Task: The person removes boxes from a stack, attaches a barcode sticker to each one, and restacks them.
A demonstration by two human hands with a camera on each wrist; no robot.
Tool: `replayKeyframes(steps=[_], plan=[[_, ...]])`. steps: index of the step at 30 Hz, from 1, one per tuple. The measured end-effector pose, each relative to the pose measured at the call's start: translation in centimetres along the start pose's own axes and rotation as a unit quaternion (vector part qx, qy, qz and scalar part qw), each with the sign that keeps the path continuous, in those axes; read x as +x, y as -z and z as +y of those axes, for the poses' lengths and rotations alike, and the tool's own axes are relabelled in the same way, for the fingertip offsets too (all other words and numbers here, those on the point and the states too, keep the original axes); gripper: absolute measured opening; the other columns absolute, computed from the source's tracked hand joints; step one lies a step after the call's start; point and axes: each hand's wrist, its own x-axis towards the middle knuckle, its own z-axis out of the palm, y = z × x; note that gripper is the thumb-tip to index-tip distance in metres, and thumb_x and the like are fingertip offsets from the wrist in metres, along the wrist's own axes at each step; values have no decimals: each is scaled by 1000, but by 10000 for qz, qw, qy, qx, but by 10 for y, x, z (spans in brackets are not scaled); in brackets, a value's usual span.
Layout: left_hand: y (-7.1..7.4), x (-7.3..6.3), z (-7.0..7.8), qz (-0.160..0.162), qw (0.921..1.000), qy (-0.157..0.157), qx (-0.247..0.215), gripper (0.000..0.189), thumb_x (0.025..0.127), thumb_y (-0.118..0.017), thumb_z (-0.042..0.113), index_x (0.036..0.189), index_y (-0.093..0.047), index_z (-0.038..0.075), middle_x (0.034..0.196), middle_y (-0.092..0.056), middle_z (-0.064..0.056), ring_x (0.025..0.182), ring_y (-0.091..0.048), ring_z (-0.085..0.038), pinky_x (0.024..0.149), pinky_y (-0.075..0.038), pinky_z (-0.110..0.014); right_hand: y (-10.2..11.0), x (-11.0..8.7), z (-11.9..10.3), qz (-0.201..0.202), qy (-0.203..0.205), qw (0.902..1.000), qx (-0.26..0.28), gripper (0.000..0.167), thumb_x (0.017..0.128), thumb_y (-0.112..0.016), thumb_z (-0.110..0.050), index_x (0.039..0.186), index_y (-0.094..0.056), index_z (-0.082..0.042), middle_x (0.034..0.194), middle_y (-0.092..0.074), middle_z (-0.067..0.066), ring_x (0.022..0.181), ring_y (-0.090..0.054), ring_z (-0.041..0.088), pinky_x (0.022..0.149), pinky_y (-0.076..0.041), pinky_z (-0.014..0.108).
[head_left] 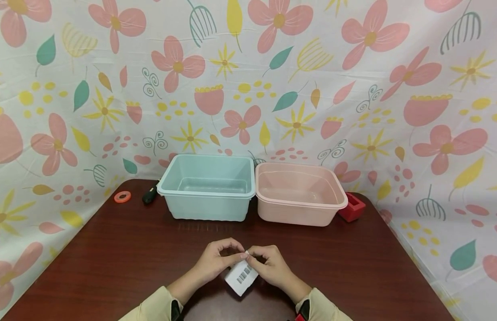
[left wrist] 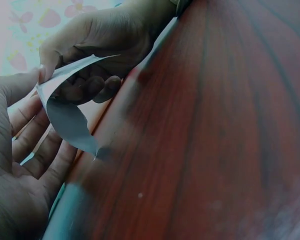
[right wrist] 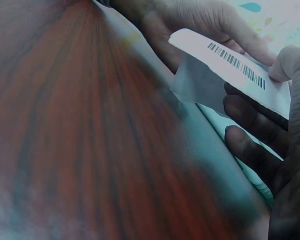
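A small white piece of folded paper (head_left: 241,281) with a printed barcode is held low above the table's front part. My left hand (head_left: 216,260) pinches its upper end between thumb and forefinger. Against the same end my right hand (head_left: 272,266) pinches too, the two thumbs almost meeting. From the left wrist view, the paper (left wrist: 70,120) is seen bent into a curve, with a hollow between its layers. Its barcode side faces up in the right wrist view, where the lower layer of the paper (right wrist: 200,82) hangs apart from the upper one.
A light blue basin (head_left: 206,207) and a pink basin (head_left: 296,216) stand side by side at the back of the brown table (head_left: 124,263). Left of them lie an orange-red ring (head_left: 122,197) and a black-handled tool (head_left: 149,196). A red box (head_left: 352,208) is at the right.
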Motion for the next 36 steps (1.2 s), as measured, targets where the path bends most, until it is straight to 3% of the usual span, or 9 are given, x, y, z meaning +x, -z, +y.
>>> replayKeyframes(steps=[9,17,29,36], plan=[[0,0,-2,-131,9994,84,-311,16,89,-78,21,96,-72,8,90,-69,-9,71,-61,-14,58,-56,-29,-4,-10,35,-27,122,9999,1,18,87,-63,13,84,-73,-2,75,-72,9,69,-60,0,54,-51,20],[1,-1,2,-136,9994,149,-274,16,91,-76,23,94,-70,8,93,-67,-7,77,-62,-16,60,-57,-31,-4,-14,44,-78,59,9999,108,19,89,-63,11,88,-74,-5,80,-74,9,72,-63,2,57,-54,24],[2,-1,-1,-149,9987,361,-315,16,96,-68,21,98,-70,6,95,-70,-7,70,-63,-16,60,-56,-30,-2,-3,7,58,34,10000,64,19,87,-62,15,80,-72,-1,76,-72,11,71,-61,2,57,-53,24],[3,-1,0,90,9980,381,-505,18,98,-66,19,100,-69,2,85,-65,-10,66,-59,-16,59,-55,-30,0,-5,15,274,-174,9995,18,20,86,-63,15,78,-71,-2,73,-71,9,68,-60,2,56,-53,26]])
